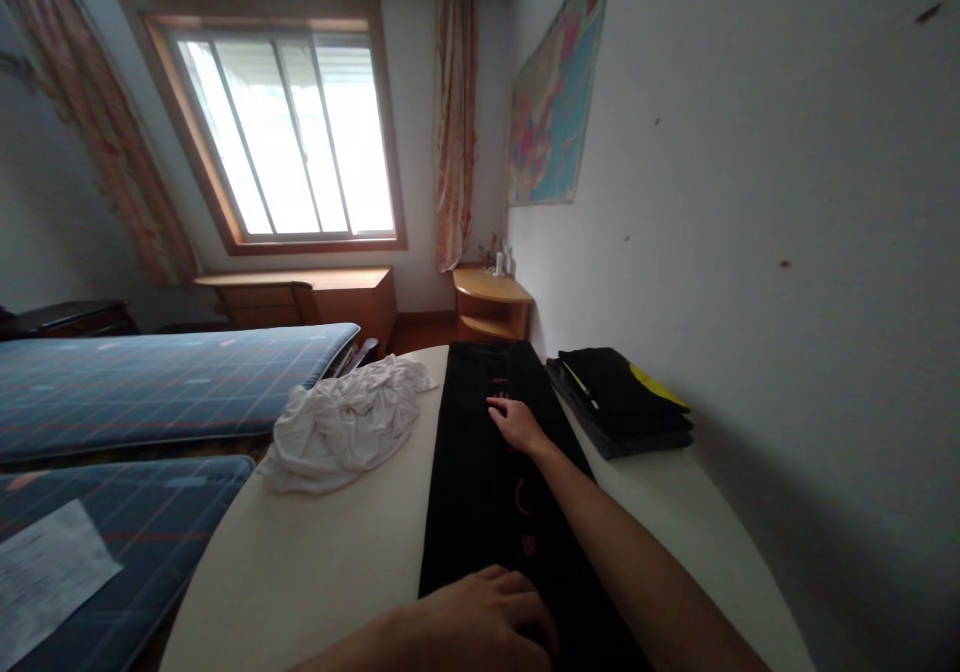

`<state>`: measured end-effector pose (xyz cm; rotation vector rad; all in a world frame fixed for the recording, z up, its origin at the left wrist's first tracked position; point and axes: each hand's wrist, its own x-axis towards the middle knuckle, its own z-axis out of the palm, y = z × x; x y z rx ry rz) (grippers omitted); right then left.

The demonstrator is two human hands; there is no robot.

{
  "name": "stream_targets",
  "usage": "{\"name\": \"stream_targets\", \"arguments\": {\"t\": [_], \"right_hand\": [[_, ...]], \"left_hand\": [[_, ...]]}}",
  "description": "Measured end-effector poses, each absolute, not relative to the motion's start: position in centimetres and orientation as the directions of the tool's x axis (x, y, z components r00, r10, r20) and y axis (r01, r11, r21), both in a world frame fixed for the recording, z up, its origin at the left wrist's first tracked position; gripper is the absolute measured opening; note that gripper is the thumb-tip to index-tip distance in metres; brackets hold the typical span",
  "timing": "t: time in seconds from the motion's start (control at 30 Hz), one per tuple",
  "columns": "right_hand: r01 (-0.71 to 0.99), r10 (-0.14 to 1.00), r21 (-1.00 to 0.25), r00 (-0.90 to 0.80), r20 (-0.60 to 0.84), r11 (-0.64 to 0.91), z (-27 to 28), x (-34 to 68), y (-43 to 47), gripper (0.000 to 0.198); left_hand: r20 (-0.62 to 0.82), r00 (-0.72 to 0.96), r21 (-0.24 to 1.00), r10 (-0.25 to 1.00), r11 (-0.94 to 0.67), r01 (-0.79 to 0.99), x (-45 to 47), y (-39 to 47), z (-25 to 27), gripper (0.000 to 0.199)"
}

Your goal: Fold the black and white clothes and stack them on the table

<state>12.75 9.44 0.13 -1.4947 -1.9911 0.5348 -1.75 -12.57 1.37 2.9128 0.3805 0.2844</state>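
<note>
Left hand (pixel 487 617) curls over the near part of the black cloth (pixel 472 492), its grip impossible to tell. Lengthwise, the cloth runs away across the table (pixel 360 562), the loosely spread right hand (pixel 516 424) farther along.

Long black cloth (pixel 472 492) (pink-printed), flat on the pale table (pixel 337 552)

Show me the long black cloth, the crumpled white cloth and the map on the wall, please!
Long black cloth (pixel 484 497): head view, on its bare middle stretch.
Crumpled white cloth (pixel 349 424): head view, on the middle of its folds.
Map (pixel 559 102): head view, near the middle of the sheet.
</note>
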Motion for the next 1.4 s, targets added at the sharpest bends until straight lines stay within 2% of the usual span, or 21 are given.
{"name": "stream_targets", "arguments": {"t": [0.23, 0.33, 0.43, 0.5, 0.57, 0.7, 0.8, 1.03, 1.17, 1.3, 1.4], "right_hand": [[0.761, 0.933, -0.542, -0.264, 0.244, 0.357, 0.5, 13.1, 9.2, 0.039], [0.789, 0.915, -0.467, -0.31, 0.257, 0.399, 0.7, 13.5, 9.0, 0.039], [0.833, 0.903, -0.363, -0.336, 0.269, 0.418, 1.1, 14.5, 9.0, 0.045], [0.854, 0.894, -0.285, -0.371, 0.252, 0.435, 1.4, 15.3, 9.0, 0.047], [0.861, 0.881, -0.213, -0.418, 0.222, 0.462, 1.7, 16.0, 9.1, 0.046], [0.865, 0.865, -0.106, -0.469, 0.177, 0.49, 2.3, 16.4, 9.3, 0.038], [0.878, 0.871, -0.065, -0.459, 0.175, 0.475, 2.6, 16.3, 9.5, 0.037], [0.908, 0.899, -0.103, -0.376, 0.226, 0.406, 2.8, 15.8, 9.2, 0.036], [0.914, 0.923, -0.185, -0.323, 0.208, 0.361, 2.0, 15.1, 9.2, 0.033], [0.92, 0.961, -0.296, -0.209, 0.179, 0.255, 1.3, 14.0, 10.1, 0.039], [0.912, 0.978, -0.365, -0.14, 0.153, 0.187, 0.9, 13.2, 10.6, 0.04]], "left_hand": [[0.179, 0.943, 0.241, 0.28, -0.942, 0.234, -1.6, -12.6, 0.9, 0.015], [0.193, 0.937, 0.284, 0.29, -0.931, 0.229, -1.4, -12.8, 1.5, 0.013], [0.208, 0.908, 0.299, 0.364, -0.907, 0.296, -1.0, -12.9, 2.6, 0.019], [0.218, 0.889, 0.243, 0.403, -0.904, 0.351, -0.7, -12.9, 2.9, 0.028], [0.232, 0.894, 0.148, 0.382, -0.923, 0.356, -0.3, -12.8, 2.7, 0.031], [0.261, 0.927, -0.022, 0.27, -0.958, 0.286, 0.4, -12.6, 1.7, 0.021], [0.28, 0.93, -0.07, 0.237, -0.961, 0.266, 0.5, -12.5, 1.3, 0.015], [0.317, 0.914, -0.004, 0.253, -0.963, 0.268, 0.2, -12.6, 1.7, 0.015], [0.269, 0.929, -0.007, 0.253, -0.964, 0.265, 0.0, -12.6, 1.9, 0.015], [0.201, 0.937, 0.068, 0.286, -0.958, 0.277, -0.7, -12.7, 2.6, 0.021], [0.181, 0.94, 0.055, 0.29, -0.957, 0.285, -1.4, -12.7, 2.8, 0.014]]}}
